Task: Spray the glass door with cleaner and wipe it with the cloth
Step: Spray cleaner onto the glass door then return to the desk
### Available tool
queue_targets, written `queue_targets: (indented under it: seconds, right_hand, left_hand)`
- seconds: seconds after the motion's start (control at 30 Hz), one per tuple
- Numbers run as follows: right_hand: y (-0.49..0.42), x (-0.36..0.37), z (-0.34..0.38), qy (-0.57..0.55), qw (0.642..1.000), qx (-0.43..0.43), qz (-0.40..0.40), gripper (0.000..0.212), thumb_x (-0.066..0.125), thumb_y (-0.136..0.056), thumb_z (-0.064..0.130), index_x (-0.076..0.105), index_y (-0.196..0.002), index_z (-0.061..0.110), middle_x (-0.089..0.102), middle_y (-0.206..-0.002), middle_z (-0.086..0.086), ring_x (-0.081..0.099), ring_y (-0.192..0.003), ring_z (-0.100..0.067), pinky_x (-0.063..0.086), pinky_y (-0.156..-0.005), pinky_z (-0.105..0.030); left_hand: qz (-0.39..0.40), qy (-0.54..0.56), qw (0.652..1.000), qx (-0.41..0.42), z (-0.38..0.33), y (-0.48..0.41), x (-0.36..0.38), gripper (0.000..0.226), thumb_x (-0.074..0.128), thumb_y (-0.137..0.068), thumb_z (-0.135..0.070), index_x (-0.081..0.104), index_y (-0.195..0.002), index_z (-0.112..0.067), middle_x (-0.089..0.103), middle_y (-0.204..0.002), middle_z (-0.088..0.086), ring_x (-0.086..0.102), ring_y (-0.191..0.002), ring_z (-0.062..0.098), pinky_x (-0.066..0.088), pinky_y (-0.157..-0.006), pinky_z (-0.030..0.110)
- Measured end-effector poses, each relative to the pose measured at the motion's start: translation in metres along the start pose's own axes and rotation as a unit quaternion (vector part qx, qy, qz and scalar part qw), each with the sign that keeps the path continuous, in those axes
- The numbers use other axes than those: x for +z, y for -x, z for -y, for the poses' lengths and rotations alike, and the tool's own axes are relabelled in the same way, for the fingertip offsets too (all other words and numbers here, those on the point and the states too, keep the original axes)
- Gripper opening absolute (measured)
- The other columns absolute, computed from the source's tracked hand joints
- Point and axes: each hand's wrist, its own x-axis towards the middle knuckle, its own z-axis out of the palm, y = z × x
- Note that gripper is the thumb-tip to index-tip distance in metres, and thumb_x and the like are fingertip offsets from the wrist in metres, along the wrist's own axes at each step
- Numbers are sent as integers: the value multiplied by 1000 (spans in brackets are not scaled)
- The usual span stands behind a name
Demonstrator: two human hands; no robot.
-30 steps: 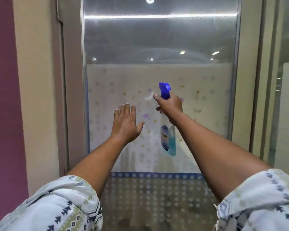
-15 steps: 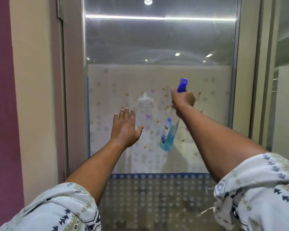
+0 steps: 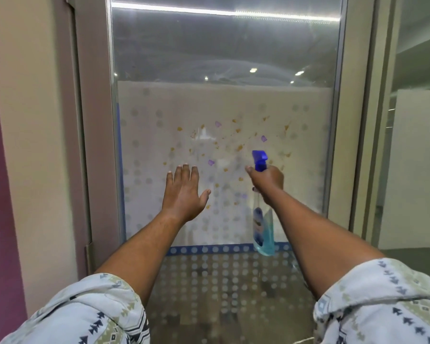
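Note:
The glass door [image 3: 224, 58] fills the middle of the view, with a frosted dotted band across its centre. Orange and purple smears [image 3: 238, 147] speckle that band, and wet spray patches [image 3: 204, 137] show among them. My right hand [image 3: 267, 181] is shut on the spray bottle [image 3: 263, 227], which has a blue trigger head and pale blue liquid; it hangs upright with the nozzle facing the glass. My left hand [image 3: 183, 193] is held flat with fingers up, palm toward the door, left of the bottle. No cloth is in view.
A metal door frame [image 3: 97, 145] borders the glass on the left, with a beige wall [image 3: 35, 145] and a purple wall strip beyond it. On the right are a beige frame post [image 3: 353, 145] and another glass panel [image 3: 420, 70].
My right hand has come down and to the left with the bottle, which now hangs upright instead of tilted. A new wet patch shows on the glass. The left hand has barely moved.

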Motion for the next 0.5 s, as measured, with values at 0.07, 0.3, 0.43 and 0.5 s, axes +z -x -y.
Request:
queue_targets:
  seconds: [0.07, 0.3, 0.43, 0.5]
  right_hand:
    - [17, 20, -2, -6, 998, -26, 48, 30, 78, -86, 40, 60, -74, 20, 66, -73, -3, 69, -73, -25, 64, -80, -51]
    - [68, 74, -10, 46, 986, -70, 145, 31, 74, -89, 41, 59, -72, 20, 66, -70, -3, 68, -73, -25, 60, -77, -45]
    - [76, 67, -34, 65, 989, -28, 133, 31, 71, -92, 41, 56, -73, 21, 64, -73, -2, 65, -74, -24, 59, -75, -42]
    - [72, 50, -51, 81, 992, -7, 94, 34, 70, -92, 42, 55, -70, 22, 63, -72, -1, 65, -73, -24, 54, -66, -36]
  left_hand:
    - [1, 4, 1000, -2, 0, 5, 2, 79, 35, -100, -59, 20, -160, -9, 21, -167, 18, 18, -155, 34, 14, -126, 54]
    - [22, 18, 999, -18, 9, 31, 9, 74, 36, -101, -54, 21, -160, -10, 22, -166, 17, 19, -155, 34, 16, -126, 54]
    - [41, 3, 999, -21, 7, 46, 15, 75, 35, -101, -54, 21, -160, -10, 24, -166, 17, 21, -154, 34, 18, -126, 53]
    - [48, 3, 999, -20, 3, 51, 17, 75, 36, -101, -54, 21, -159, -9, 24, -166, 17, 21, -154, 34, 19, -125, 54]
